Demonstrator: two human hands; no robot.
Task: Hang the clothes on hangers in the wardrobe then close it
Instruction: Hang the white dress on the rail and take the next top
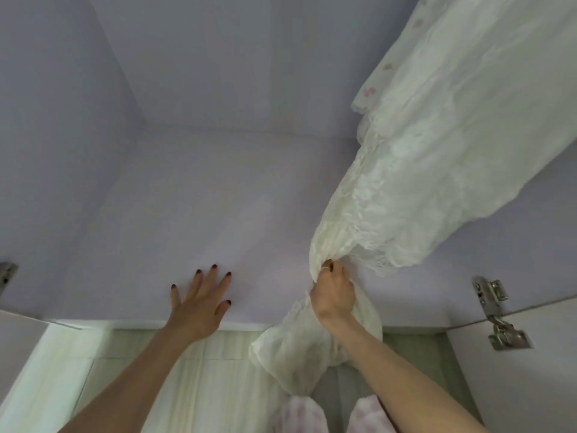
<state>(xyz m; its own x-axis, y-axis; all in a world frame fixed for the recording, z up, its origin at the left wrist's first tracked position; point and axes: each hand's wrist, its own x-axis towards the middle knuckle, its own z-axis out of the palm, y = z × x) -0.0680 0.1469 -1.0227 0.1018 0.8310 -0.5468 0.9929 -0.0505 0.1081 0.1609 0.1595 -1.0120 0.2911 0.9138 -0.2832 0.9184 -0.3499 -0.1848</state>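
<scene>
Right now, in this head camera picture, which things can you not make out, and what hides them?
- Hanger and rail: the white garment runs off the top right edge, so what it hangs from is unseen.
- Right hand: its fingertips are buried in the fabric it grips.
- Left hinge: cut by the left edge.
- Left hand: open over the wardrobe floor; contact cannot be told.
- Wardrobe doors: mostly outside the frame.

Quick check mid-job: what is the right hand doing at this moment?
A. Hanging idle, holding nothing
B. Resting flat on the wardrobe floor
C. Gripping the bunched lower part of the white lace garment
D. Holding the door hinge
C: the right hand has its fingers curled round the gathered fabric of the white lace garment, while the left hand is spread open.
</scene>
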